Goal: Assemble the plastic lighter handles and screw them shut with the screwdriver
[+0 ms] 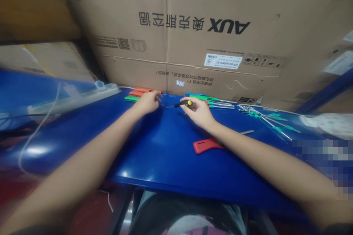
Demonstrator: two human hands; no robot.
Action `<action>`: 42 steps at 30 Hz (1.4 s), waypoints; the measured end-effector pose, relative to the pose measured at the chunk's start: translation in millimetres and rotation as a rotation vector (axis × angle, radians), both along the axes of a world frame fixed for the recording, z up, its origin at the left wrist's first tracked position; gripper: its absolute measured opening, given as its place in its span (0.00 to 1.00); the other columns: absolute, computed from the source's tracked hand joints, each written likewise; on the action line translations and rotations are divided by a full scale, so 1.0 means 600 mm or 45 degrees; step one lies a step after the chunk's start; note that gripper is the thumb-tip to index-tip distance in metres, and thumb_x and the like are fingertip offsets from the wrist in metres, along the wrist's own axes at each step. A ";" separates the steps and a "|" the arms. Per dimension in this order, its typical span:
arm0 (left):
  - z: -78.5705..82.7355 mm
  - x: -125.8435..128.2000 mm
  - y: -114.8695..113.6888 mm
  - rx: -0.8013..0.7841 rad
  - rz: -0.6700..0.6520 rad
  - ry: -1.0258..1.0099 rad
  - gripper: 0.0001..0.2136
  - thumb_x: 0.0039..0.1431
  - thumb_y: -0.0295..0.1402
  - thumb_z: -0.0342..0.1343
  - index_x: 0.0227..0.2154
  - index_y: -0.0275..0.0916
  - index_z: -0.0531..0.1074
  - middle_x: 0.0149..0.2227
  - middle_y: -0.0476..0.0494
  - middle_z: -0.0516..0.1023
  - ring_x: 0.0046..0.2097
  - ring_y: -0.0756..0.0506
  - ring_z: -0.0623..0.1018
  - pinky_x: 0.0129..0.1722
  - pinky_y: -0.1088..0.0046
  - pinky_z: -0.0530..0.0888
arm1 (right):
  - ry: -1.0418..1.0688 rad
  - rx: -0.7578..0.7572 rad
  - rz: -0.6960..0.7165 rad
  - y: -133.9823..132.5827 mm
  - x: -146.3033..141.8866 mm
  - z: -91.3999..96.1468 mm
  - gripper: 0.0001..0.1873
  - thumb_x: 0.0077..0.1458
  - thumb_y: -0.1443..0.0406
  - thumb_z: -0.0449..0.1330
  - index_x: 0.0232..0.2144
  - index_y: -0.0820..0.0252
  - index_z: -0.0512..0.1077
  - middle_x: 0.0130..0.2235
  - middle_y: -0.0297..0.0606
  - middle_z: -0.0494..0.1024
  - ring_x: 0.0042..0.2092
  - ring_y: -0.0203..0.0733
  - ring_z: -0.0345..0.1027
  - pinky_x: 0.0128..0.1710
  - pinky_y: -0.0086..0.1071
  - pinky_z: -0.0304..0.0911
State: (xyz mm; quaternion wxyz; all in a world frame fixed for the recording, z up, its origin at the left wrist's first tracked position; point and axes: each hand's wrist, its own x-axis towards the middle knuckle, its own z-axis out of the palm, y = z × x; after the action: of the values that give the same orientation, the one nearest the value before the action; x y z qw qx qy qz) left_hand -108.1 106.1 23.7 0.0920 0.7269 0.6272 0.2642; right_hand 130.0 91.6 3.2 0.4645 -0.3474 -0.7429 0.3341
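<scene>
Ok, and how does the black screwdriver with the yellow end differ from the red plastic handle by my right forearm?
The black screwdriver with the yellow end is held in your right hand; the red plastic handle lies on the glossy blue tabletop. The screwdriver's grip looks slimmer; the handle looks broader, with a dark slot. Both are elongated.

bare left hand (148, 102) and right hand (200, 113); dark sleeve edge (341, 230), near right; dark clothing (154, 217) with white and pinkish patches, near middle.
</scene>
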 end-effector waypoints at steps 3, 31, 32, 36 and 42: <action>-0.011 0.002 0.004 -0.053 -0.016 0.005 0.26 0.45 0.16 0.50 0.49 0.33 0.76 0.43 0.40 0.84 0.46 0.43 0.82 0.48 0.72 0.77 | 0.007 0.002 -0.008 0.007 -0.006 -0.003 0.17 0.53 0.59 0.63 0.44 0.61 0.76 0.42 0.42 0.80 0.38 0.42 0.75 0.40 0.37 0.73; -0.019 0.010 0.006 0.019 -0.079 -0.018 0.21 0.49 0.24 0.57 0.48 0.35 0.78 0.47 0.41 0.83 0.48 0.42 0.81 0.53 0.69 0.75 | 0.243 -0.079 -0.036 0.005 0.018 0.042 0.19 0.50 0.56 0.66 0.42 0.61 0.76 0.36 0.39 0.79 0.32 0.37 0.74 0.36 0.36 0.74; -0.018 0.011 0.005 0.020 -0.084 -0.015 0.20 0.49 0.25 0.59 0.48 0.36 0.78 0.47 0.41 0.83 0.48 0.41 0.81 0.53 0.68 0.75 | 0.257 -0.085 -0.040 0.002 0.021 0.045 0.19 0.50 0.56 0.66 0.42 0.61 0.76 0.36 0.39 0.80 0.32 0.37 0.74 0.36 0.36 0.75; -0.020 0.015 0.004 0.025 -0.076 -0.018 0.18 0.49 0.34 0.65 0.45 0.38 0.80 0.46 0.41 0.83 0.47 0.39 0.81 0.52 0.66 0.75 | 0.308 -0.146 -0.022 -0.003 0.024 0.050 0.19 0.48 0.55 0.68 0.41 0.60 0.77 0.36 0.38 0.80 0.32 0.36 0.74 0.37 0.36 0.76; -0.022 0.013 0.007 0.036 -0.033 -0.027 0.11 0.52 0.37 0.65 0.37 0.39 0.83 0.41 0.42 0.85 0.44 0.40 0.81 0.48 0.67 0.75 | 0.315 -0.162 -0.020 0.001 0.018 0.044 0.21 0.48 0.54 0.68 0.41 0.61 0.76 0.35 0.38 0.79 0.31 0.35 0.73 0.36 0.36 0.75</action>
State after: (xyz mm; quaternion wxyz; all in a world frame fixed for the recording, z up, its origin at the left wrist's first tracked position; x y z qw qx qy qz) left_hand -100.4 110.1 10.6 0.0919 0.7333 0.6130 0.2795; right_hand 141.0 92.2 29.3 0.5322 -0.3382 -0.6545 0.4171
